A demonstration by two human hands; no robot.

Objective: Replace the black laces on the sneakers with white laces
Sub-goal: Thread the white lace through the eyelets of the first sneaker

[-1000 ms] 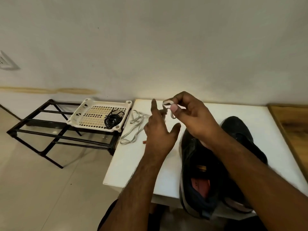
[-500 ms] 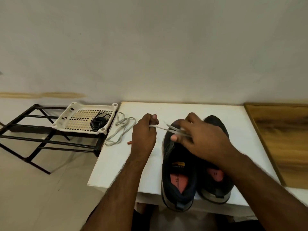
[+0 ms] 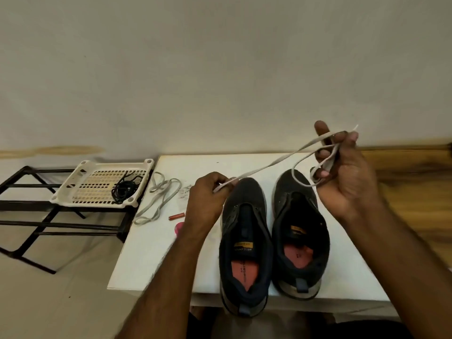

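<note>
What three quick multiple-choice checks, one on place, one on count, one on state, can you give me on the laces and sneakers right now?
1. Where do the black laces lie?
A. In the white tray on the black rack
B. Inside the left sneaker
C. On the wooden surface at the right

2. How many white laces are in view?
A. One
B. Two
C. Four

3. What state are the sneakers in?
A. Both laced in black
B. Both laced in white
C. Both without laces

Answers:
1. A: the dark bundle sits on the tray's perforated floor.
2. B: one white lace runs between the left hand and the right hand, and a spare white lace lies on the white table.
3. C: the left sneaker and right sneaker show bare eyelet rows.
</note>
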